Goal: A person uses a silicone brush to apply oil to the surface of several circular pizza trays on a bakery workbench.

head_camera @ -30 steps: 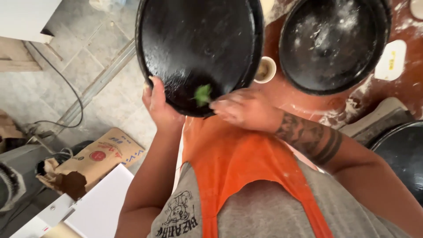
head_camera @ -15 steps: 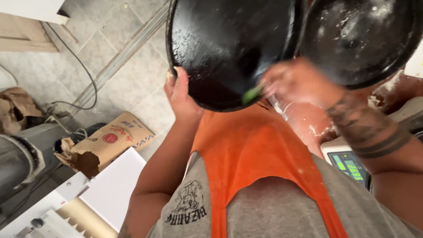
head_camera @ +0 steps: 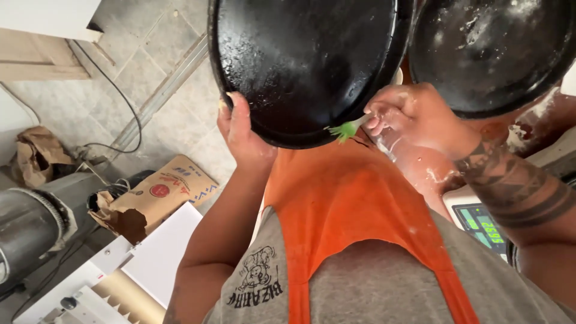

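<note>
My left hand (head_camera: 240, 135) grips the lower left rim of a large round black pan (head_camera: 306, 60) and holds it up in front of my chest. My right hand (head_camera: 414, 117) is closed on a small brush with green bristles (head_camera: 345, 129), and the bristles touch the pan's lower right rim. The pan's dark surface looks shiny and greasy. An orange apron (head_camera: 348, 204) over a grey shirt fills the lower middle of the view.
A second round black pan (head_camera: 492, 54), dusted with flour, lies on a reddish floury counter (head_camera: 540, 120) at the upper right. A digital scale (head_camera: 480, 222) sits by my right forearm. On the tiled floor at left are a brown paper sack (head_camera: 156, 195), a cable, and a grey machine (head_camera: 30, 225).
The view has shifted left and the held pan has moved up and right in frame. My right hand with the brush has slid from the pan's lower middle to its lower right rim.
</note>
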